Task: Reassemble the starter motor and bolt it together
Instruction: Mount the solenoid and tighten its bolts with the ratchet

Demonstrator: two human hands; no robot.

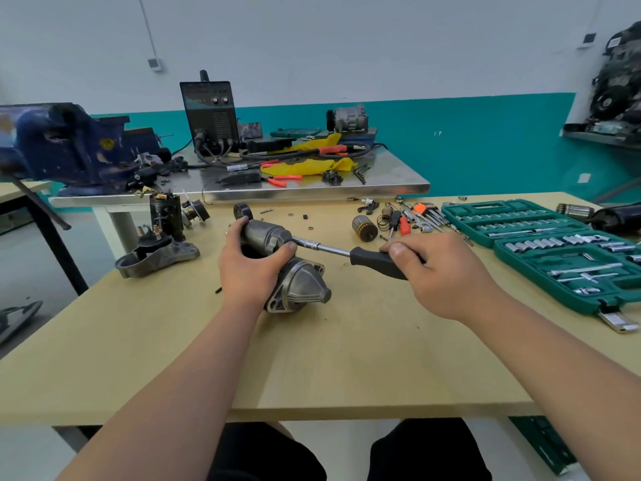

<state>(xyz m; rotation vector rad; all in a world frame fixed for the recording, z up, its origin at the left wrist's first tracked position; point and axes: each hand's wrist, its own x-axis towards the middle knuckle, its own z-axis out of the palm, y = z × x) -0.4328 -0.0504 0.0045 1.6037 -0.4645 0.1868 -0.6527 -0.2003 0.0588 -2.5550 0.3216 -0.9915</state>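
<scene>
Workbench [347,359]: starter motor [305,286], armature [364,229], socket set [513,205]

Your starter motor [305,286] is dull grey metal, your driver handle [371,260] matt black plastic, the table [347,359] smooth pale wood.

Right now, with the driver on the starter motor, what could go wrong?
1. The driver meets the starter motor at a slant. It may slip off the bolt toward the left hand, whose thumb lies beside the tip.
2. Only that hand steadies the motor, which lies loose on the table. Hard turning by the right hand could roll it.
</scene>
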